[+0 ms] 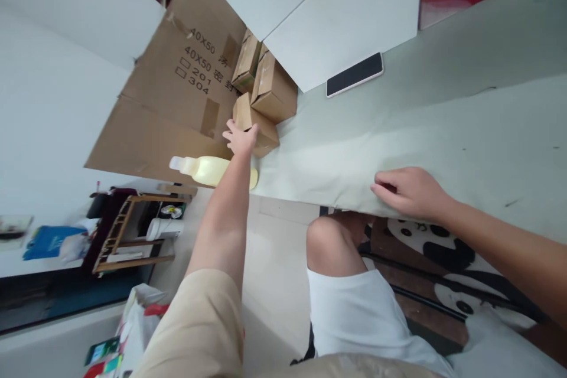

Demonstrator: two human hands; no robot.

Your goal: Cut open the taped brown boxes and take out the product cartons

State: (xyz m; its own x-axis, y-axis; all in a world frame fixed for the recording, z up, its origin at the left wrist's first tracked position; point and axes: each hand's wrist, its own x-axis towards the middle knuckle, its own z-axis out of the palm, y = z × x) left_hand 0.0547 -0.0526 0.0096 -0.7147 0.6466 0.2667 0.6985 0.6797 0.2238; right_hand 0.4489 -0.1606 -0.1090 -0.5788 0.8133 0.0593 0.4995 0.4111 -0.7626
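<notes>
My left hand (240, 137) is stretched far out to the left end of the table and grips a small brown cardboard box (262, 130), fingers wrapped over its near corner. Two more small boxes (272, 88) are stacked just behind it. A pale yellow plastic bottle (208, 170) lies on its side below my left forearm. My right hand (410, 191) rests on the near edge of the pale green table (443, 130), fingers curled down on the surface with nothing visible in them.
A big flattened carton (177, 88) printed 40X50 leans at the table's left end. A dark phone (355, 74) lies face up by white panels (336, 18). Below are my knee (328, 242), a panda rug (443, 271), a wooden rack (128, 230) and bags on the floor.
</notes>
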